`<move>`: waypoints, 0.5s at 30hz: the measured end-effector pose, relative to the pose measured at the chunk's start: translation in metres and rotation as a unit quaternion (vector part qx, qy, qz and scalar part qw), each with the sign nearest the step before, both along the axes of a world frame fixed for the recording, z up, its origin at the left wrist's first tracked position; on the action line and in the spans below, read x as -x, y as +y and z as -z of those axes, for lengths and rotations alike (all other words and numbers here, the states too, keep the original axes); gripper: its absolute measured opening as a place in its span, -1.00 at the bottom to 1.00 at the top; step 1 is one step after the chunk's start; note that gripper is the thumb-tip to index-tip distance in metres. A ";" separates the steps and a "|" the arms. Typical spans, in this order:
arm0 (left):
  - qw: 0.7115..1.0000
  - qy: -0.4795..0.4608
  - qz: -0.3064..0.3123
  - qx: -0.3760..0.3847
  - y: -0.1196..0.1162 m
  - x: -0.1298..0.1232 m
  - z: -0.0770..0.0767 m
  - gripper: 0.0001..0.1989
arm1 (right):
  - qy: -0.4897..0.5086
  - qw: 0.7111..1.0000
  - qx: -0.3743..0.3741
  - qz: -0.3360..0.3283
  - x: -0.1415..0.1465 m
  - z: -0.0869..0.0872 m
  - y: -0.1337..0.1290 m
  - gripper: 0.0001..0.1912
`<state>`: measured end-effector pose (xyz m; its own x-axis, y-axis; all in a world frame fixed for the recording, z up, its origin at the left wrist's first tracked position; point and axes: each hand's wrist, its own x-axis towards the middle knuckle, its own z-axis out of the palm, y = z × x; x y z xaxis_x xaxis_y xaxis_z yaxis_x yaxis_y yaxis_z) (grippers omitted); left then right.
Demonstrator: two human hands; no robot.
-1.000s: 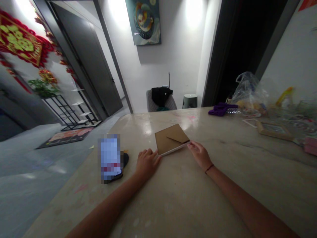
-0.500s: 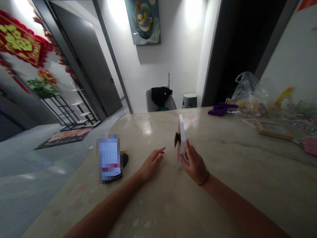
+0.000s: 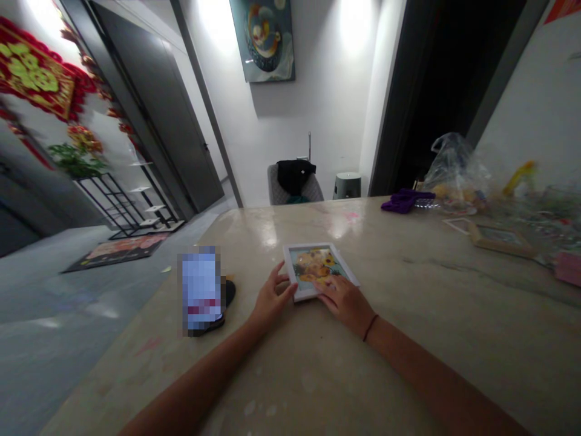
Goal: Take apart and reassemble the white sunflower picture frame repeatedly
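A white picture frame with a sunflower picture lies face up, nearly flat, in the middle of the table. My left hand is at its left edge, with the thumb by the near left corner and the fingers along the side. My right hand grips the near edge toward the right, its fingers reaching over the picture and hiding the lower part. Whether the frame rests fully on the table or is slightly raised, I cannot tell.
A phone with a blurred screen stands on a dark holder at the left. Along the right side are a purple cloth, a clear plastic bag, a wooden frame and a pink item. A chair stands beyond the marble-look table.
The frame has gone from standing on edge in my right hand to lying face up, picture showing. My left hand has come to its left edge; my right hand has turned over it.
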<state>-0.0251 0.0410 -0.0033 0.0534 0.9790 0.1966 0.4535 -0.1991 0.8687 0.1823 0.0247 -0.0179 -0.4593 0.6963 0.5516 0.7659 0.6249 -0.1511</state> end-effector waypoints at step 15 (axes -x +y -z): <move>0.941 0.320 -0.052 -0.100 -0.013 -0.005 -0.003 -0.68 | 0.008 0.988 0.104 0.115 -0.045 0.002 0.016 -0.69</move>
<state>-0.0203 0.0279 -0.0003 0.1296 0.9323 0.3377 0.8973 -0.2552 0.3602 0.2269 0.0402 -0.0202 -0.2685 0.8803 0.3912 0.8804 0.3891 -0.2712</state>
